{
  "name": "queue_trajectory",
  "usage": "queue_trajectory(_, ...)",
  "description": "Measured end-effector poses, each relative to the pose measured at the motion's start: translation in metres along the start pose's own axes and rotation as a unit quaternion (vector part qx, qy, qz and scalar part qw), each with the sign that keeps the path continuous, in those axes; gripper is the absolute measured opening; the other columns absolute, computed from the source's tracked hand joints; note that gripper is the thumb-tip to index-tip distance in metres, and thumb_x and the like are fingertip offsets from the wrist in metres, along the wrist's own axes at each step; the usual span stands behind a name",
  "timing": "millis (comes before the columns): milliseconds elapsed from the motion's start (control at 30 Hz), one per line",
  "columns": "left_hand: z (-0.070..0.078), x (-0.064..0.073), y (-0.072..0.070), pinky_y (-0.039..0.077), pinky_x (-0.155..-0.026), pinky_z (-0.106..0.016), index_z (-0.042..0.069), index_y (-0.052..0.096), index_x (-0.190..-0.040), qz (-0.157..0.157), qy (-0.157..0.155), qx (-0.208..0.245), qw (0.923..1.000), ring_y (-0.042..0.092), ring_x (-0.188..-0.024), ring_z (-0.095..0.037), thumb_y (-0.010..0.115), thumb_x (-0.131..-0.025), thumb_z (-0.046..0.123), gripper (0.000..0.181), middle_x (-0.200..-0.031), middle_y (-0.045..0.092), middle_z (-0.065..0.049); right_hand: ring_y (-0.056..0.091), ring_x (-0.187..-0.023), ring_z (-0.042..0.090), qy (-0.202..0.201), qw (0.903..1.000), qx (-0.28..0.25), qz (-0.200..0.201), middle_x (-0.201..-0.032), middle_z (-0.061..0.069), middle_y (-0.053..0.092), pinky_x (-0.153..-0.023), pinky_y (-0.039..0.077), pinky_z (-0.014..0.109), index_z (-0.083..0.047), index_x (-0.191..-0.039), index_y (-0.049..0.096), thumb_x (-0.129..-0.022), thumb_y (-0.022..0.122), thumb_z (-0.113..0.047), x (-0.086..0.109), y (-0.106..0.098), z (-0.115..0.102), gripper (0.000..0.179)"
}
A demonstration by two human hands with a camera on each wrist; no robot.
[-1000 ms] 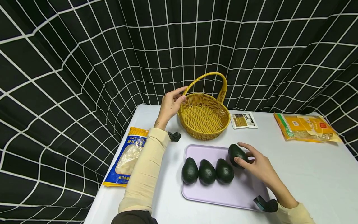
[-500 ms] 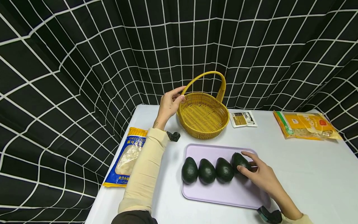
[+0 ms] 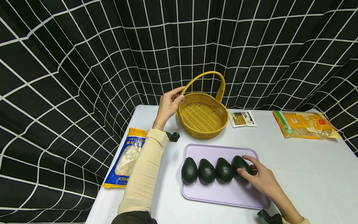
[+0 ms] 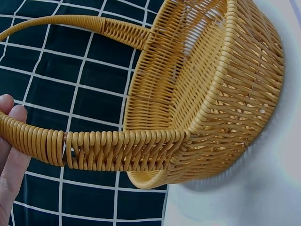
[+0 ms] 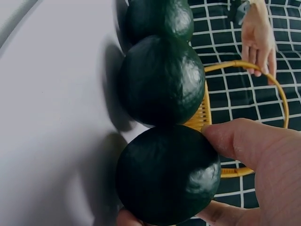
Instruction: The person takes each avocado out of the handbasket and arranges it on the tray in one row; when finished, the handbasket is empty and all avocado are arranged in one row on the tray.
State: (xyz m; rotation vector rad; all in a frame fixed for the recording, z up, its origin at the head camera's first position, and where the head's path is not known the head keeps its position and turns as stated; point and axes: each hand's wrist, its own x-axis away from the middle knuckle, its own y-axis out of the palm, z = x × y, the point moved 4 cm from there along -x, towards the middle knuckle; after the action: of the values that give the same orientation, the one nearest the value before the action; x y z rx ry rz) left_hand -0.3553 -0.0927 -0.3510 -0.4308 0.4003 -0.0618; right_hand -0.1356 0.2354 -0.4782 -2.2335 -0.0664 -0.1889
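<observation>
My left hand (image 3: 169, 105) grips the handle of a yellow wicker basket (image 3: 203, 134) on its left side; the left wrist view shows fingers curled round the wrapped handle (image 4: 94, 149). Nothing lies inside the basket. On a pale purple tray (image 3: 218, 196) several dark green avocados stand in a row. The rightmost avocado (image 3: 240, 164) is between the thumb and fingers of my right hand (image 3: 261, 177), low over the tray and right beside its neighbour (image 3: 224, 171). In the right wrist view the thumb presses the held avocado (image 5: 164, 176) from one side, with fingertips showing below it.
A blue and yellow pasta bag (image 3: 127, 160) lies at the left, partly under my left sleeve (image 3: 144, 174). A small white and brown packet (image 3: 242, 119) sits right of the basket. An orange food bag (image 3: 306, 125) is at the back right, before a black gridded curtain (image 3: 207, 46).
My right hand has lowered the avocado, bringing it down towards the near side and slightly right, into line with the others. The left hand stays on the basket handle.
</observation>
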Motion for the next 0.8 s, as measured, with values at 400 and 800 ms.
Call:
queue_trajectory(400, 0.0006, 0.0014, 0.0, 0.058, -0.075, -0.027, 0.019, 0.066, -0.136, 0.001, -0.001, 0.006, 1.0, 0.071, -0.084, -0.018, 0.062, -0.101, 0.013, 0.036, -0.096, 0.074, -0.01, 0.066, -0.11, 0.046, 0.011, 0.9995, 0.013, -0.028, -0.124, 0.034, 0.063, -0.076, 0.057, 0.052, -0.01, -0.151, 0.043, -0.094, 0.065, -0.052, 0.0003, 0.0029, 0.0036, 0.074)
queue_trajectory(800, 0.0006, 0.001, 0.0008, 0.059, -0.077, -0.028, 0.019, 0.066, -0.136, -0.001, 0.001, 0.014, 0.9999, 0.073, -0.088, -0.025, 0.062, -0.101, 0.012, 0.035, -0.095, 0.073, -0.011, 0.066, -0.109, 0.044, -0.019, 0.9984, 0.01, -0.053, -0.12, 0.033, 0.065, -0.078, 0.056, 0.054, -0.008, -0.152, 0.039, -0.095, 0.066, -0.052, 0.0047, -0.0033, 0.0051, 0.077)
